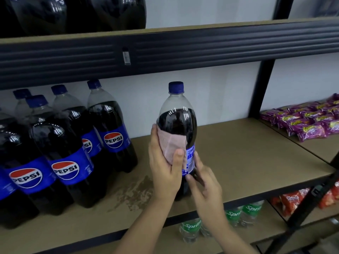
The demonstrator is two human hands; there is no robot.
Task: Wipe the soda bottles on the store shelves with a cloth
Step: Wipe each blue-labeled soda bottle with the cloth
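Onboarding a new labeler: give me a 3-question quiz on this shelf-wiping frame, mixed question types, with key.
1. True or false: the pink cloth is pressed against the Pepsi bottle by the left hand.
2. Multiple choice: where does the right hand touch the bottle? A) on the blue cap B) on the lower body by the label C) nowhere
3. Fill in: the green bottles on the shelf below are labelled ____.

Key
1. True; the left thumb lies over the cloth.
2. B; its fingers rest beside the blue label, steadying the bottle, which stands apart from the Pepsi group at left.
3. Sprite.
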